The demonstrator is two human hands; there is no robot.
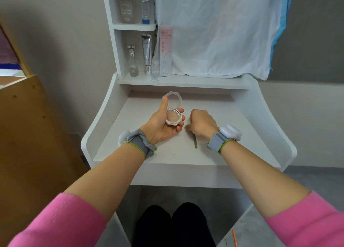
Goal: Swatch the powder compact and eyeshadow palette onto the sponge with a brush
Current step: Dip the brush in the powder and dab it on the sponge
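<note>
While the left hand (160, 124) cradled the open powder compact (173, 118) above the white desk (242, 140), its fingers curled under the base and its thumb stood up against the clear raised lid. Just to the right, the right hand (202, 124) was closed in a fist around a thin brush (194, 144), whose green handle stuck out toward the near edge. Bottles, a tube and a pink box (166, 51) stood on the far shelves.
</note>
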